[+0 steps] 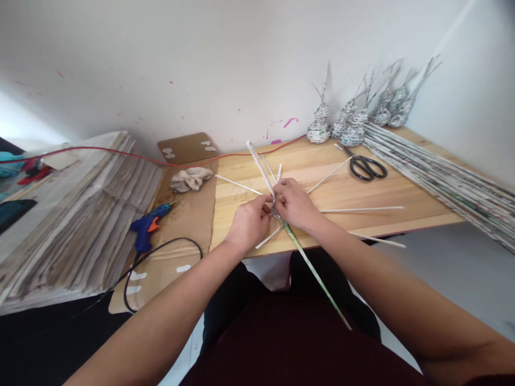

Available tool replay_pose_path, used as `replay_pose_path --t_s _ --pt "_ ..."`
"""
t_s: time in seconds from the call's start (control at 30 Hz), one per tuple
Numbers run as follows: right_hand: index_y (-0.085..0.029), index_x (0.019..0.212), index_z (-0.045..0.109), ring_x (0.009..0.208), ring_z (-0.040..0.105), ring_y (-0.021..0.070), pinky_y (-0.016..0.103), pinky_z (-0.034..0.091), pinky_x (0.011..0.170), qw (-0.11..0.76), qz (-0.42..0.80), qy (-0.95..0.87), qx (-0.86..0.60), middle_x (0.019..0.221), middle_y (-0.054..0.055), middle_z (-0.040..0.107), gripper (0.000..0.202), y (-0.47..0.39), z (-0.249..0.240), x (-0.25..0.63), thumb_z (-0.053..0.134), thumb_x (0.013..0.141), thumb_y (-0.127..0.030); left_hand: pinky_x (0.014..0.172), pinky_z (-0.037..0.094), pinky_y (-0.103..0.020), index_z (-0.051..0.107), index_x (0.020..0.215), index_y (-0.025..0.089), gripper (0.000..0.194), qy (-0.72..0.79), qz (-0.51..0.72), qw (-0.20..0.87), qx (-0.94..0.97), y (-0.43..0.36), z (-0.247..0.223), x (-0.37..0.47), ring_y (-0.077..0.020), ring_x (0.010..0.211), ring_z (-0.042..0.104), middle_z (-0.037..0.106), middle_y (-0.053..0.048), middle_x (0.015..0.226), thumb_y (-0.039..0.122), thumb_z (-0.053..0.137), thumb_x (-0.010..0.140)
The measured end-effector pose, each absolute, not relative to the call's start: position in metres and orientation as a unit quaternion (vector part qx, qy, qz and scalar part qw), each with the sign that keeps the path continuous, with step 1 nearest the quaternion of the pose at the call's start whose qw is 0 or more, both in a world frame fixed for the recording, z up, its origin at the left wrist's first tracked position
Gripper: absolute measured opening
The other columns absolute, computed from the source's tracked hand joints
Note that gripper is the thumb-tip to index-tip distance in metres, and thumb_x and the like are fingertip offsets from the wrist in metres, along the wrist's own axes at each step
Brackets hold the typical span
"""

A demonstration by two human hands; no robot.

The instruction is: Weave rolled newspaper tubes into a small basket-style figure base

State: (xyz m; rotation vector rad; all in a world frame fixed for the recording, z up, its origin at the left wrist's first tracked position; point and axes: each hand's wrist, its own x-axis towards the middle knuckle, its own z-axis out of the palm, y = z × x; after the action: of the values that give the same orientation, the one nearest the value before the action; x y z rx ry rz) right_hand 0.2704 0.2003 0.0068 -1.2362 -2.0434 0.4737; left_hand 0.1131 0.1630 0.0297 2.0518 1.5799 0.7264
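Rolled paper sticks fan out from a small woven centre (275, 211) at the front of the wooden table (237, 214). My left hand (250, 222) is closed on the left side of this centre, its fingertips pinching the woven paper sticks. From the right, my right hand (295, 203) grips the same piece, fingers bent around the base of a white stick (260, 169) that slants up and away. A green-and-white stick (316, 276) runs from the centre over the table's front edge towards my lap. The fingertips partly hide the weave.
Black scissors (367, 167) lie at the right, near woven paper figures (319, 126) and a bundle of long paper sticks (438, 171). On the left are a blue glue gun (145, 228), a crumpled cloth (190, 179), cardboard (197, 212) and stacked paper (80, 220). A red cord (148, 157) crosses behind.
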Motion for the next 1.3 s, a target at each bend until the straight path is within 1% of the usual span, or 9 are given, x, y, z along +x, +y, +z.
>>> replay_pose_path --t_s 0.17,0.3,0.4,0.53,0.67,0.8,1.0,1.17,1.3 --pt "-0.017 0.089 0.064 0.077 0.055 0.0158 0.029 0.048 0.072 0.347 0.185 -0.784 -0.48 0.107 0.01 0.052 0.019 0.2 0.006 0.27 0.053 0.076 -0.008 0.075 0.054 -0.024 0.072 0.094 0.02 0.022 0.596 0.275 0.3 0.693 0.169 0.033 0.115 -0.0142 0.077 0.069 0.075 0.0 0.085 0.014 0.063 0.074" --pt "-0.017 0.088 0.064 0.067 0.054 0.0121 0.027 0.048 0.066 0.357 0.201 -0.776 -0.48 0.104 0.009 0.054 0.019 0.2 0.007 0.271 0.056 0.074 -0.007 0.075 0.053 -0.026 0.072 0.089 0.017 0.017 0.62 0.276 0.298 0.671 0.175 0.034 0.118 -0.0164 0.077 0.069 0.075 -0.003 0.086 0.018 0.067 0.073" --pt "-0.017 0.085 0.064 0.059 0.053 0.0089 0.025 0.048 0.062 0.368 0.239 -0.76 -0.479 0.095 0.005 0.055 0.02 0.199 0.008 0.274 0.058 0.069 -0.006 0.074 0.053 -0.027 0.072 0.087 0.016 0.016 0.619 0.282 0.303 0.668 0.176 0.035 0.119 -0.0164 0.075 0.069 0.075 -0.004 0.082 0.016 0.067 0.072" --pt "-0.017 0.078 0.065 0.063 0.057 0.0113 0.026 0.048 0.064 0.369 0.265 -0.757 -0.47 0.079 0.001 0.059 0.015 0.199 0.009 0.276 0.061 0.067 -0.008 0.072 0.053 -0.025 0.071 0.083 0.016 0.01 0.603 0.32 0.311 0.661 0.174 0.029 0.117 -0.0146 0.072 0.068 0.074 -0.003 0.079 0.016 0.069 0.072" --pt "-0.017 0.078 0.064 0.064 0.057 0.0122 0.026 0.047 0.064 0.369 0.272 -0.757 -0.465 0.076 0.002 0.062 0.006 0.199 0.009 0.276 0.064 0.073 -0.013 0.074 0.054 -0.027 0.069 0.084 0.016 0.012 0.579 0.364 0.342 0.644 0.174 0.019 0.115 -0.0151 0.074 0.069 0.073 -0.003 0.079 0.016 0.071 0.072" --pt "-0.017 0.079 0.063 0.066 0.057 0.0129 0.027 0.046 0.064 0.357 0.25 -0.771 -0.463 0.078 0.002 0.061 0.004 0.197 0.009 0.275 0.065 0.076 -0.015 0.075 0.054 -0.027 0.068 0.085 0.016 0.013 0.571 0.391 0.351 0.631 0.173 0.013 0.115 -0.0152 0.076 0.07 0.073 -0.003 0.079 0.013 0.07 0.073" --pt "-0.019 0.077 0.058 0.066 0.054 0.0133 0.027 0.044 0.064 0.363 0.234 -0.784 -0.445 0.077 0.001 0.057 0.007 0.198 0.007 0.277 0.06 0.077 -0.012 0.078 0.056 -0.027 0.066 0.102 0.015 0.031 0.563 0.421 0.363 0.612 0.17 0.011 0.118 -0.0152 0.08 0.071 0.074 -0.004 0.085 0.009 0.069 0.072" --pt "-0.019 0.078 0.058 0.067 0.053 0.0126 0.027 0.044 0.065 0.387 0.257 -0.779 -0.421 0.081 0.001 0.052 0.007 0.198 0.007 0.28 0.058 0.079 -0.013 0.08 0.055 -0.027 0.066 0.105 0.015 0.034 0.556 0.426 0.37 0.61 0.17 0.013 0.12 -0.0142 0.08 0.071 0.074 -0.004 0.087 0.003 0.066 0.073" --pt "-0.019 0.079 0.059 0.067 0.053 0.0125 0.027 0.044 0.065 0.385 0.261 -0.776 -0.426 0.083 0.001 0.05 0.007 0.199 0.007 0.28 0.059 0.079 -0.012 0.076 0.055 -0.025 0.066 0.104 0.014 0.035 0.559 0.427 0.366 0.609 0.172 0.013 0.12 -0.0132 0.076 0.069 0.073 -0.004 0.084 0.002 0.067 0.072"
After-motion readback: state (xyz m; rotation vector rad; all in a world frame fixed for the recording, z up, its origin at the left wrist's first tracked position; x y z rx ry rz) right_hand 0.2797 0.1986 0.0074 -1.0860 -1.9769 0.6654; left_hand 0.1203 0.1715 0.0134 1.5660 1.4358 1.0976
